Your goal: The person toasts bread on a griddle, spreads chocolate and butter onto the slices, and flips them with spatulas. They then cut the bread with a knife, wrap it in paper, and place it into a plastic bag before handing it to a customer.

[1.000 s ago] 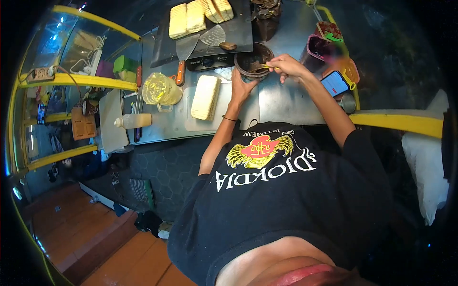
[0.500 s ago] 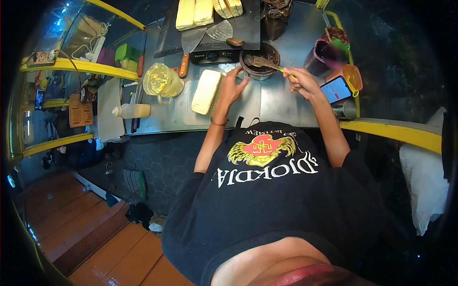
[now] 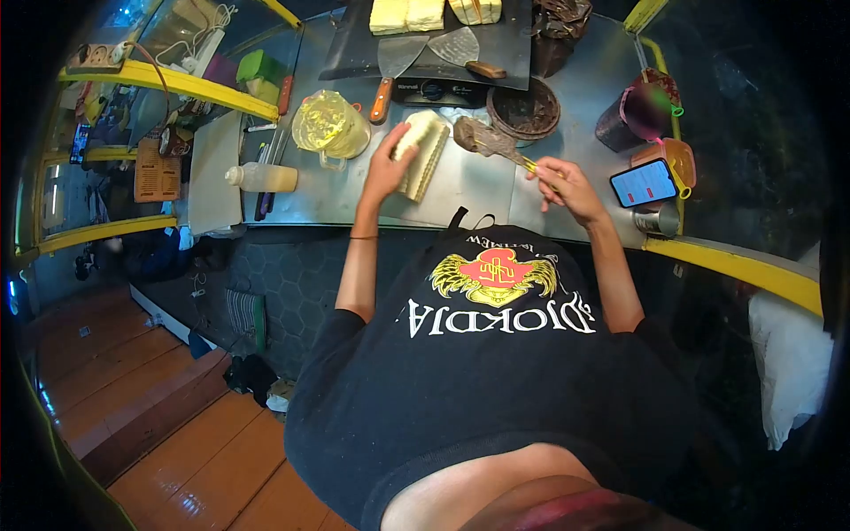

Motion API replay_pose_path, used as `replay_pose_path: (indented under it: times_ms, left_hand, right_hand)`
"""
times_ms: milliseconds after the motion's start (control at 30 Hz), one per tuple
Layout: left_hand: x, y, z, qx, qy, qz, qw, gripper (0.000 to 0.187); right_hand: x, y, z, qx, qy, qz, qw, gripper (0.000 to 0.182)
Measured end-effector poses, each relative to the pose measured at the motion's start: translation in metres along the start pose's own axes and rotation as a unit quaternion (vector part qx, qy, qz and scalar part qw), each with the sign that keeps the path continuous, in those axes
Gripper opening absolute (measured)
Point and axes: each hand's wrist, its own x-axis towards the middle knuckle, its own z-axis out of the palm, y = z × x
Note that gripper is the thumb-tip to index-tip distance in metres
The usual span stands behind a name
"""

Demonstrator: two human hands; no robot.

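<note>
My left hand (image 3: 387, 170) is closed around the left side of a pale block of bread (image 3: 427, 157) with ridged sides, tilted up on the metal counter. In my right hand (image 3: 571, 188) is the yellow handle of a spreading spatula (image 3: 489, 142), its blade thickly coated in brown spread. The blade is between the bread and a round pot (image 3: 524, 111) smeared inside with the same brown spread. A jug (image 3: 331, 128) streaked with yellow spread stands left of the bread.
Behind are a black griddle (image 3: 354, 60) with bread blocks (image 3: 407, 16), and two scrapers (image 3: 400, 57). A squeeze bottle (image 3: 262, 178) lies to the left. On the right are a phone (image 3: 644, 183), a metal cup (image 3: 656, 219), an orange tub (image 3: 668, 159) and a dark jug (image 3: 623, 117).
My left hand has moved from beside the pot to the bread, which is now tilted. My right hand has lifted the loaded spatula out of the pot and brought it left. The view has shifted slightly.
</note>
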Motion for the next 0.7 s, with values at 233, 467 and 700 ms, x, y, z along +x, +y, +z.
replay_pose_path:
  times_ms: [233,467,700]
  left_hand:
    - [0.008,-0.052,-0.057,-0.556,-0.051,-0.247,0.792,0.040]
    - [0.000,-0.059,-0.051,-0.667,-0.100,-0.196,0.712,0.046]
    - [0.013,-0.073,-0.049,-0.687,-0.166,-0.175,0.685,0.042]
  right_hand:
    - [0.063,0.020,0.067,-0.224,0.082,-0.066,0.969,0.025]
    - [0.105,0.040,0.117,-0.311,0.202,-0.180,0.911,0.023]
    - [0.082,0.058,0.144,-0.398,-0.042,-0.197,0.895,0.018]
